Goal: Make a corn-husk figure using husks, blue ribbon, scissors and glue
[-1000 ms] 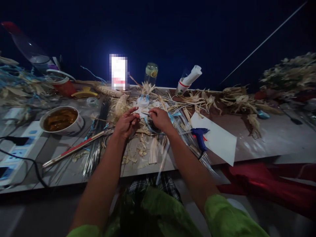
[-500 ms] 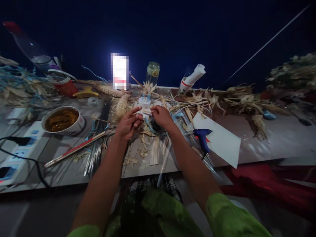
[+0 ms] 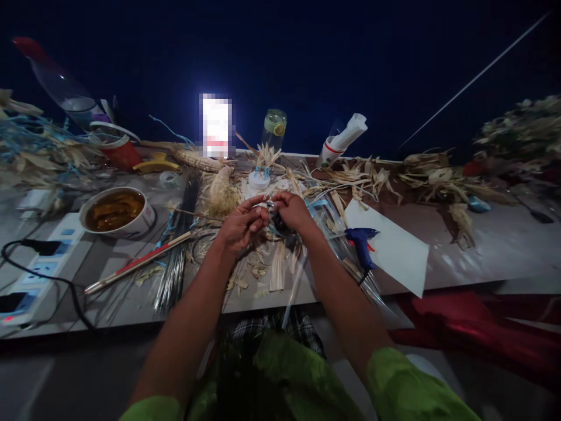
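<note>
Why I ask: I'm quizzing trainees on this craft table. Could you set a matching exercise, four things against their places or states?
Things:
1 glue gun
2 bowl
3 bottle
4 power strip

Places or states:
a far left, black cable plugged in
b lying on the white paper
c back edge, beside the bright screen
d holds brown liquid

Pairs: 1-b, 2-d, 3-c, 4-a

No text, label or number is readable on anything here.

Dim night scene; one glaring lamp (image 3: 216,124) backlights, edges bowed and blurred.
</note>
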### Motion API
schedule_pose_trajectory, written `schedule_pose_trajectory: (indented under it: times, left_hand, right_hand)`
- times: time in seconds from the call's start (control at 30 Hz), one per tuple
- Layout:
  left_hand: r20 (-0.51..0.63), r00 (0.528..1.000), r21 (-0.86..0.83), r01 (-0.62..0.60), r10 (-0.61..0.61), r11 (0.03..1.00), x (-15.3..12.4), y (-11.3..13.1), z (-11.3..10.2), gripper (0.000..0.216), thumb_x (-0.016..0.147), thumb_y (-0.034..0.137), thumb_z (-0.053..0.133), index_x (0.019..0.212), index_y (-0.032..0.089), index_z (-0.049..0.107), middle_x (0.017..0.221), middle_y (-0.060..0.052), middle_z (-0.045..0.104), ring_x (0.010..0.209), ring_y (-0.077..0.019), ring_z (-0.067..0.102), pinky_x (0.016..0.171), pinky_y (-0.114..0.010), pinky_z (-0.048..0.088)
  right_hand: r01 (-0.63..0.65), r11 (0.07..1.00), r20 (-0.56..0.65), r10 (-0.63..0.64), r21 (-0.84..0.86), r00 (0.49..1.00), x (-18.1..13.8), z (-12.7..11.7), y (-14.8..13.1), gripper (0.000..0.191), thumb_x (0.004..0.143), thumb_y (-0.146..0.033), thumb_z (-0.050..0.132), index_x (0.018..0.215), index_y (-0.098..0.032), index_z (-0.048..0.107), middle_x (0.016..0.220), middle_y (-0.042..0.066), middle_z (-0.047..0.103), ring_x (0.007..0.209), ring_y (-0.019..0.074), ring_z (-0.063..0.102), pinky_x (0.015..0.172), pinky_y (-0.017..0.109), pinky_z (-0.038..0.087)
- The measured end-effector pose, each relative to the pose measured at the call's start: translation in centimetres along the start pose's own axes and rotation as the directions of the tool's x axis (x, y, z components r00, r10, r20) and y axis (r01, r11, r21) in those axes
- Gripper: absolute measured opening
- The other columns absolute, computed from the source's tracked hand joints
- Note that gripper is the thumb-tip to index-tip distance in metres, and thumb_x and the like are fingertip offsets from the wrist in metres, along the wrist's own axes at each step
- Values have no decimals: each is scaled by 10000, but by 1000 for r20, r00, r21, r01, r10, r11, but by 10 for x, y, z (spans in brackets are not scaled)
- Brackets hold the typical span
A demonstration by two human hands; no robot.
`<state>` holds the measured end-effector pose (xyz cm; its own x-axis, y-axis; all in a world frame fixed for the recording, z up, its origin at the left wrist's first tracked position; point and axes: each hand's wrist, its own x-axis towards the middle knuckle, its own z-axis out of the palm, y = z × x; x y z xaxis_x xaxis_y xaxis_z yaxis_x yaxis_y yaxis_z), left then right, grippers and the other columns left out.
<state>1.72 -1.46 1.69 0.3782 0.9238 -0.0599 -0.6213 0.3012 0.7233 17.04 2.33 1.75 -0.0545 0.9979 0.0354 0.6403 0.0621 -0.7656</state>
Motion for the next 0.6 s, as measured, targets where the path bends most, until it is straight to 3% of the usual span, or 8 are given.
schedule_pose_trajectory:
  times: [0.17,0.27,0.37,0.6]
  left_hand:
    - [-35,997,-33,-64,63,997,-2,13,-5,331,683,60,595,988,183,624,654,39,586,377,17,369,595,-176,470]
    - [-96,982,-62,-167,161,984,-5,26,-9,340,700,42,567,991,208,627,638,64,553,354,31,316,600,-164,467]
    - [-141,964,-63,-235,225,970,-6,36,-13,323,713,23,541,960,209,635,625,73,530,351,37,288,611,-150,463]
    - [-170,969,-13,-187,182,982,-3,32,-17,333,702,49,561,985,211,629,637,63,544,370,29,333,589,-143,463]
  right_hand:
    - [64,997,-21,-63,33,998,-3,-1,-9,227,760,-312,489,726,-148,642,662,7,604,649,122,530,659,249,399]
    - [98,994,15,-99,53,995,-3,-2,-14,231,757,-334,506,764,-151,648,689,9,621,671,123,545,668,249,400]
    - [104,994,-41,-102,38,994,-1,-4,-14,192,739,-286,527,816,-151,639,768,18,639,718,123,553,697,251,404]
    - [76,997,-118,-75,4,990,-6,-21,-15,262,754,-287,512,940,-137,620,803,38,633,723,139,558,714,278,426]
